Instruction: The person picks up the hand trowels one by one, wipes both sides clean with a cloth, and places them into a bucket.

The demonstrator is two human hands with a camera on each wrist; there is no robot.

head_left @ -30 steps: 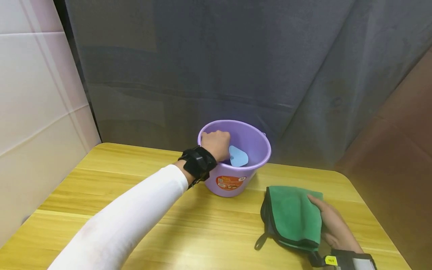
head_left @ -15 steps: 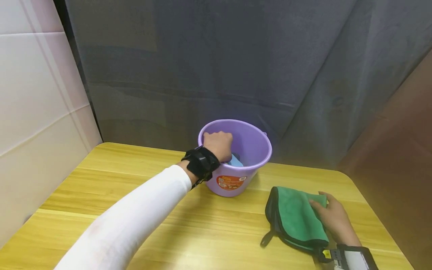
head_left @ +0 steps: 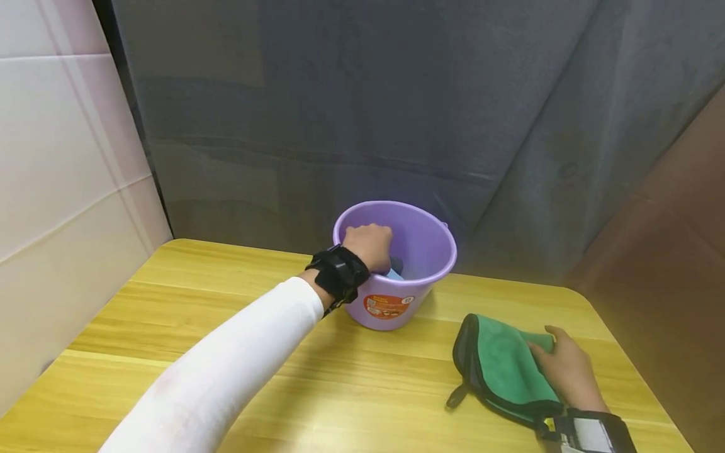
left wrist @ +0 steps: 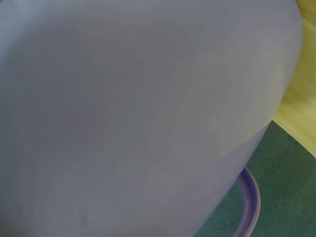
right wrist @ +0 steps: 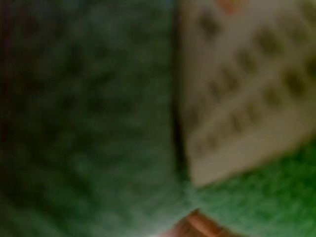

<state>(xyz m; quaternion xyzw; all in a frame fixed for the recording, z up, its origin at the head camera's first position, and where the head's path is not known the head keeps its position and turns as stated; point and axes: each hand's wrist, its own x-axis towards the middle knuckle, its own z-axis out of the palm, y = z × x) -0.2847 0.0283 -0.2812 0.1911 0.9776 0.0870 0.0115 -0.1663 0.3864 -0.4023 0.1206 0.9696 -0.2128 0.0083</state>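
In the head view my left hand (head_left: 369, 245) reaches down into a purple bucket (head_left: 433, 251), knuckles up, its fingers hidden inside. Beside it a sliver of something light blue (head_left: 394, 274) and a dark patch show in the bucket. The bucket's smooth wall (left wrist: 138, 108) fills most of the left wrist view. At the right, my right hand (head_left: 568, 371) grips the edge of a folded green towel (head_left: 510, 365) with dark trim and a hanging loop, thumb on top. Up close in the right wrist view are the green pile (right wrist: 98, 123) and a blurred printed label (right wrist: 256, 89).
The bucket stands on a wooden table (head_left: 272, 390) near its back edge. A dark grey curtain (head_left: 311, 126) hangs behind. A white panel (head_left: 62, 138) stands on the left and a brown one (head_left: 668, 226) on the right.
My right hand has drawn the towel to the right, and it has turned and folded more. My left hand has shifted slightly right; less of the light blue thing shows now.
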